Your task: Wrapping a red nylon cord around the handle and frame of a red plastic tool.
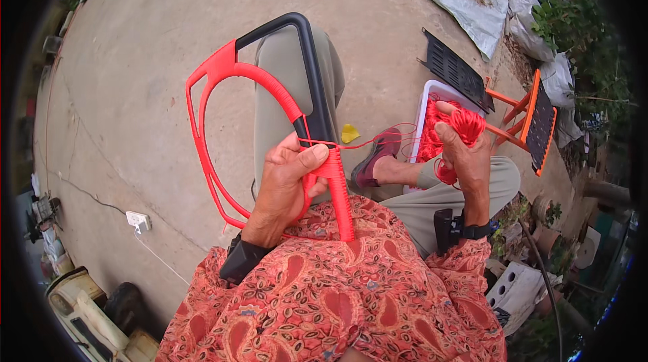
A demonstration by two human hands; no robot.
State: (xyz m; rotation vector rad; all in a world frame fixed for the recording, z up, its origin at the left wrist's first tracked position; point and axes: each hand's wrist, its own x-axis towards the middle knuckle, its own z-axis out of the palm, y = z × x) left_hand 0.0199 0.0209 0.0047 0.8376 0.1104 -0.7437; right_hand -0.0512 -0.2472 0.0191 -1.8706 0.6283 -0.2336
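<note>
A frame [316,68] of black tube, with much of its length wrapped in red cord, lies across my lap. My left hand [290,169] is closed around it where the red wrapping meets bare black tube, the thumb pressing on the cord. From there a thin red strand [378,138] runs right to the bundle of red cord [466,125]. My right hand [466,159] grips that bundle, fingers wrapped into its loops. Under it, a white plastic tub [422,115] holds more red cord.
A black slatted panel [457,68] lies beyond the tub. An orange folding stool [540,122] with a black seat stands right of it. On the floor are a yellow leaf [349,134] and a white power strip [138,220] with its cable. A cream toy vehicle [94,321] is at lower left.
</note>
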